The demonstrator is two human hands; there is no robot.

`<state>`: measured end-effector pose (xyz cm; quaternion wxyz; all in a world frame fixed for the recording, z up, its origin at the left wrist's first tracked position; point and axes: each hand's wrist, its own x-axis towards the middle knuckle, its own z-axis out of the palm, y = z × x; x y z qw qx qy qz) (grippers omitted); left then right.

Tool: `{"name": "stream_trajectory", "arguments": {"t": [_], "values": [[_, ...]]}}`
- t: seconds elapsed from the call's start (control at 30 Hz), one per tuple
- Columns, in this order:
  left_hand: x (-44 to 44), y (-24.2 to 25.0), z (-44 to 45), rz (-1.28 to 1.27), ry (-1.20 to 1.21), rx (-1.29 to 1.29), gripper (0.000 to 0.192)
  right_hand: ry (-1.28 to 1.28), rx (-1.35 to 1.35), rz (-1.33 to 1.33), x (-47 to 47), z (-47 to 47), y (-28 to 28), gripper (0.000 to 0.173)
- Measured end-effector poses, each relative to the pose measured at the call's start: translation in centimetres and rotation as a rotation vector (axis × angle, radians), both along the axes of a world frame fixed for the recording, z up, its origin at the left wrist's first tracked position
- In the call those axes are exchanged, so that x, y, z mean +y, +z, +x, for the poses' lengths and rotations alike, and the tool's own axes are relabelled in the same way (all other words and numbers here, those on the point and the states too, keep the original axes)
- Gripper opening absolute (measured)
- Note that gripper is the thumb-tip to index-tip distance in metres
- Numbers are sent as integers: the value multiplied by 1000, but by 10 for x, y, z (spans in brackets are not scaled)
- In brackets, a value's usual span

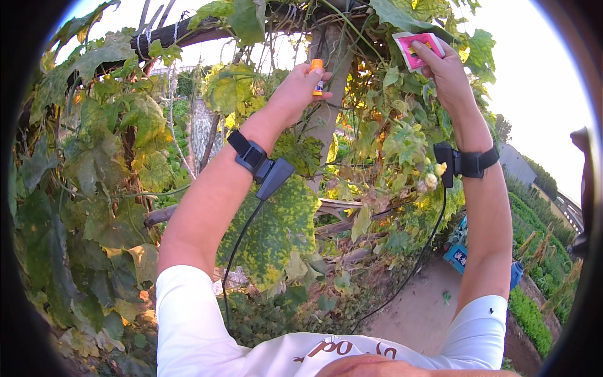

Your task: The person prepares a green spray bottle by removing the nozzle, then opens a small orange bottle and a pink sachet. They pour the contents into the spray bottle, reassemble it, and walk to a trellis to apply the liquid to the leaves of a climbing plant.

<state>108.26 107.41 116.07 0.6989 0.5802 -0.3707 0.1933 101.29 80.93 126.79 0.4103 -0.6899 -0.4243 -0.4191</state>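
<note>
My left hand (297, 89) is raised in front of the vines and grips a small orange-capped tube (317, 63), probably a glue stick, held upright. Its middle is partly covered by my thumb and fingers. Higher and to the right, my right hand (450, 68) pinches a flat pink packet (409, 53) with a pale border, thumb on its face. The packet bears printing and sits against a large green leaf (410, 21). A grey post (325, 125) stands just behind the tube, wrapped by vine stems. The two hands are well apart.
A dark wooden beam (202, 35) crosses the top, with white strings (172, 94) hanging from it. Yellowing leaves (146, 115) crowd the left. Cables trail from my left wrist device (275, 176) and right wrist device (445, 165). A blue box (456, 258) stands by the dirt path (414, 306).
</note>
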Motion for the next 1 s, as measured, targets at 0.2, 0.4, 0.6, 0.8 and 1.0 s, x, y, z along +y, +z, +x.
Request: {"name": "stream_trajectory", "arguments": {"t": [0.2, 0.4, 0.6, 0.8, 1.0], "values": [[11, 3, -1, -2, 51, 18, 45, -13, -17, -38, -1, 0, -2, 28], [18, -3, -1, -12, 128, -71, 42, -39, -8, -41, -11, 12, -1, 25], [23, -9, -18, -90, 155, -155, 38, -34, 39, -52, 1, -4, -11, 17], [40, -38, -73, -123, 83, -206, 33, 70, 63, -61, 12, -7, -18, 12], [23, -95, -156, 35, -34, -131, 33, 157, 87, -16, -2, 7, -18, 13]]}}
